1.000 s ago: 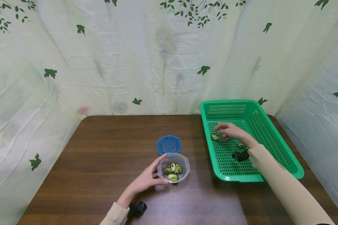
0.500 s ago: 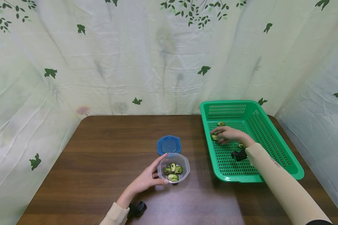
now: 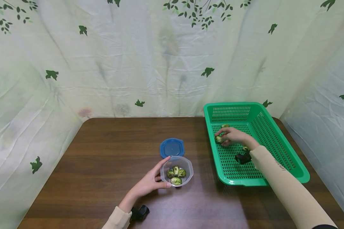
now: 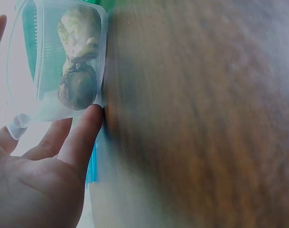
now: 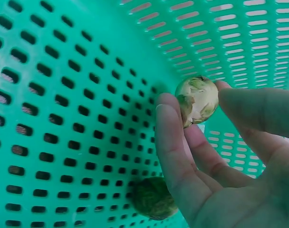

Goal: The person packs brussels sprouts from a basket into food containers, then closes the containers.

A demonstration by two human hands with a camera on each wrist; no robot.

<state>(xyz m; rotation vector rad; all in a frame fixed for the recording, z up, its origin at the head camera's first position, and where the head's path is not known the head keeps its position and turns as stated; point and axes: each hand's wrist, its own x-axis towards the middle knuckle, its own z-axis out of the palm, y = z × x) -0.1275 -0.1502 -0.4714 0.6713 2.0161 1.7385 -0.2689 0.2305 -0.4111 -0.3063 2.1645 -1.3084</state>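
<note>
My left hand [image 3: 147,183] holds a clear plastic container [image 3: 189,170] on the table, thumb and fingers spread around its left side. Several Brussels sprouts [image 3: 176,180] lie inside it; in the left wrist view, two sprouts [image 4: 78,88] show through the wall. Over in the green basket [image 3: 289,159], my right hand [image 3: 235,136] pinches a Brussels sprout [image 5: 197,100] between thumb and fingers, by the basket's left wall. Another sprout [image 3: 225,126] lies just beyond that hand, and one more [image 3: 245,148] is partly covered by the wrist.
A blue lid [image 3: 172,147] lies flat on the wooden table [image 3: 117,143], right behind the container. The basket stands at the table's right side with raised, slotted walls. A printed curtain [image 3: 149,63] hangs along the back and sides.
My right hand has shifted slightly left within the basket, and its fingers have come around the sprout by the left wall. My left hand and the container have stayed put.
</note>
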